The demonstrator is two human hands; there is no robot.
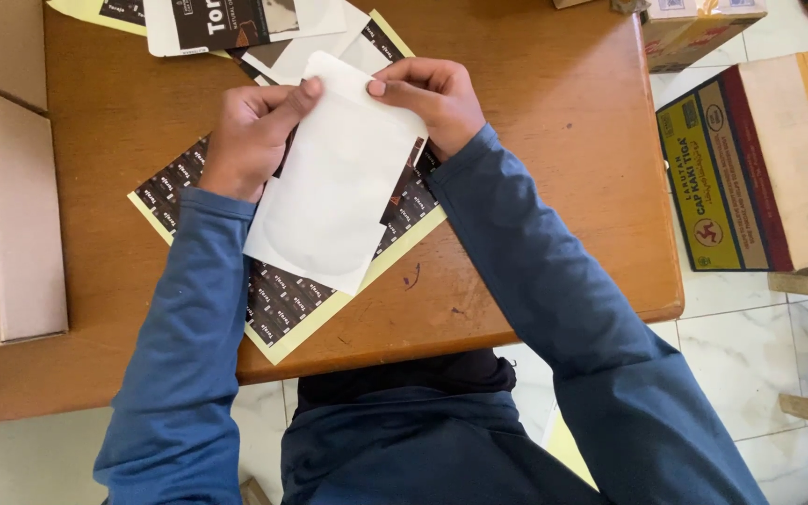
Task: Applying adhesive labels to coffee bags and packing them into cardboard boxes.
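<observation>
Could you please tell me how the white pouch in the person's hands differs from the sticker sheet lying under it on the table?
The white pouch is plain and unprinted; the sticker sheet is covered with rows of small dark labels inside a pale yellow border. The pouch is held at its top edge by the left hand and the right hand, while the sheet lies flat on the wooden table. The pouch is narrower and covers the sheet's middle. Both are flat, rectangular and set askew.

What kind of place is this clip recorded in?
Probably a small packing or labelling workspace, perhaps home-run: a wooden table holds a sheet of dark labels, cardboard boxes stand around, and both hands hold a white pouch.
</observation>
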